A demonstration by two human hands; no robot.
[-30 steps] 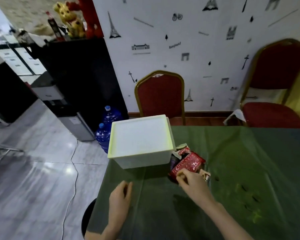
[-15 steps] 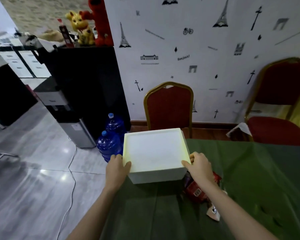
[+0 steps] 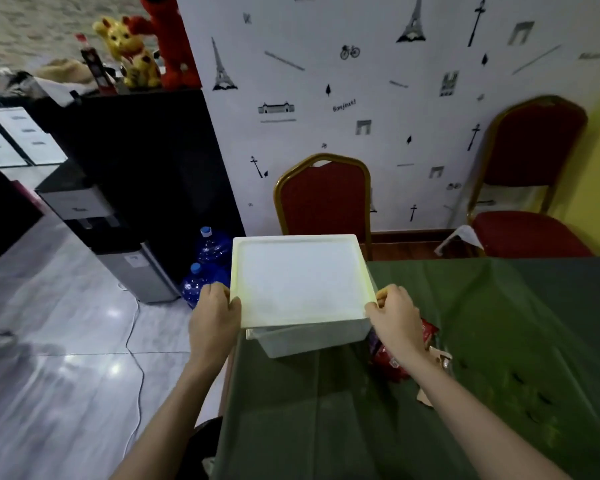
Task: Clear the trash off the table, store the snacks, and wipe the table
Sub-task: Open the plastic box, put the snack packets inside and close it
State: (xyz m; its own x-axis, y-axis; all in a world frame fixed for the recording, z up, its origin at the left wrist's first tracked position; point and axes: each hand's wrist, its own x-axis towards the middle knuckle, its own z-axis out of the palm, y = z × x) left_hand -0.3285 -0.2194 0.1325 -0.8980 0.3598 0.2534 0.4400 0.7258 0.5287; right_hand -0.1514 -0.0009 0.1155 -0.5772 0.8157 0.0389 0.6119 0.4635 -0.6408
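Observation:
A white plastic storage box point(image 3: 309, 339) stands at the far left corner of the table with the green cloth point(image 3: 378, 410). Its white lid point(image 3: 300, 280) is raised a little off the box at the near side. My left hand point(image 3: 213, 311) grips the lid's left near corner and my right hand point(image 3: 397, 315) grips its right near corner. Red snack packets point(image 3: 392, 362) lie on the cloth just right of the box, partly hidden under my right forearm. A brown scrap of wrapper point(image 3: 439, 362) lies beside them.
Small crumbs and dark bits point(image 3: 530, 400) are scattered on the cloth at the right. Two red chairs point(image 3: 323, 202) point(image 3: 530, 188) stand against the wall behind the table. Blue water bottles point(image 3: 205, 268) and a water dispenser point(image 3: 118, 247) stand on the floor at the left.
My right hand left the red snack packets and my left hand left the cloth; both went to the box lid, took hold of it, and lifted its near side off the box.

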